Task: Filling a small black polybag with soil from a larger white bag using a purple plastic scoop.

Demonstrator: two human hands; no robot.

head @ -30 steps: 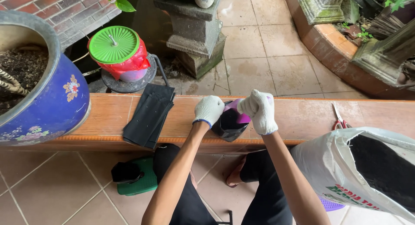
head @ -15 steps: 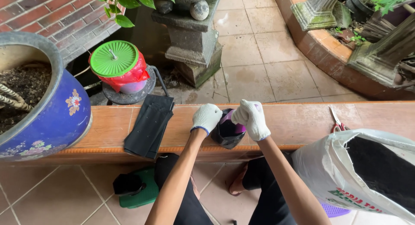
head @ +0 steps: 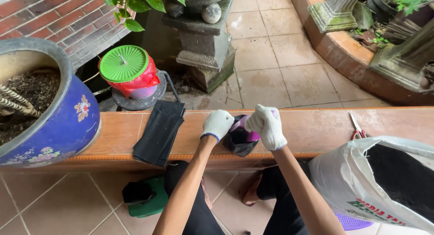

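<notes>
Head view: black grow bag (head: 238,142) stands upright, mouth upward.

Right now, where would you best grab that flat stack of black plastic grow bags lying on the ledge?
Take the flat stack of black plastic grow bags at its near end, which overhangs the front edge of the terracotta-tiled ledge. Coming from the person's side, fingers can probably slip under and over it there; elsewhere it lies flush.

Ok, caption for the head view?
Gloved left hand steadies black grow bag; right hand tips purple scoop in.
</notes>
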